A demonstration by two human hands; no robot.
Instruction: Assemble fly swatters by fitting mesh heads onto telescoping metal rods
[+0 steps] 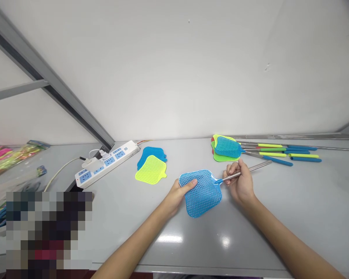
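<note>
A blue fly swatter head (pixel 203 197) is between my hands, above the grey table. My left hand (pixel 178 193) grips its left edge, the thumb lying across the mesh. My right hand (pixel 240 182) is closed around the metal rod (pixel 257 167) that joins the head's neck. To the left lie a loose yellow swatter head (pixel 151 171) and, partly under it, blue swatter heads (pixel 149 154). Behind my right hand rests a pile of swatters with a blue-green head (pixel 227 147) on top and yellow, green and red ones below.
Blue, yellow and green handle sleeves (pixel 305 158) and long thin rods (pixel 293 136) lie at the back right. A white power strip (pixel 107 164) with plugs sits at the left. Bagged colourful items (pixel 14 157) are at the far left, near a metal frame post (pixel 61 93). A blurred patch covers the lower left.
</note>
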